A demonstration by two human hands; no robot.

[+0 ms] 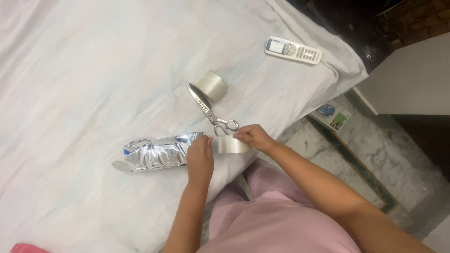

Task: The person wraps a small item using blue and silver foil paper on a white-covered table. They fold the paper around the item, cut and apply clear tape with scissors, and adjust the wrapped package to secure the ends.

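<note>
Fingertips of left hand (pixel 200 157) hide behind crinkled foil pack (pixel 157 153), gripping it; right hand (pixel 251 137) pinches glossy tape roll (pixel 230 144).

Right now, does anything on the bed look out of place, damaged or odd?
Mostly no. The foil-wrapped package is crumpled and uneven, under the left hand. The right hand holds a clear tape roll. Scissors lie closed beside a second tape roll; a remote sits near the sheet's edge.

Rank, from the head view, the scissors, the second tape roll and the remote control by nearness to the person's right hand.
From the right hand:
1. Scissors, handles just beside it, up-left.
2. Second tape roll, farther up the sheet by the blade tips.
3. Remote control, farthest, near the bed's top-right corner.
</note>
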